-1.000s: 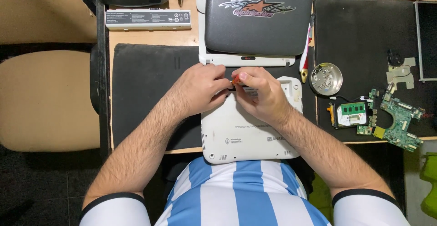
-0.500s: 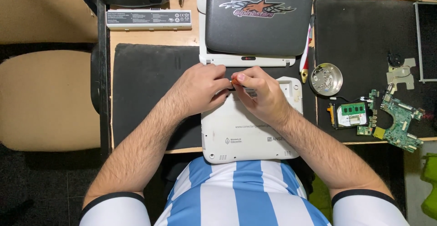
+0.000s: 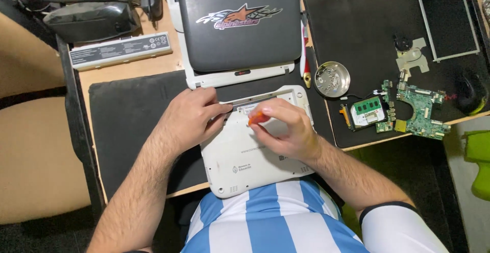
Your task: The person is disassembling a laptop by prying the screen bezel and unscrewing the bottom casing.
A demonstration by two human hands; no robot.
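White laptop base, underside up, on black mat. Right hand: fingers closed on orange-handled screwdriver. Left hand: fingers loosely curled, steadying base edge.

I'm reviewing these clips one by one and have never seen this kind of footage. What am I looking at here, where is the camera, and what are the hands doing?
There is no machine: the camera sits on a person's head and looks down at their own two bare hands over a desk. The left hand steadies a small white laptop lying upside down on a black mat. The right hand pinches a small screwdriver with a red-orange handle against the laptop's far edge. Behind it lies a dark laptop lid, and to its left a long grey battery pack. To the right are a round metal dish of screws and green circuit boards.
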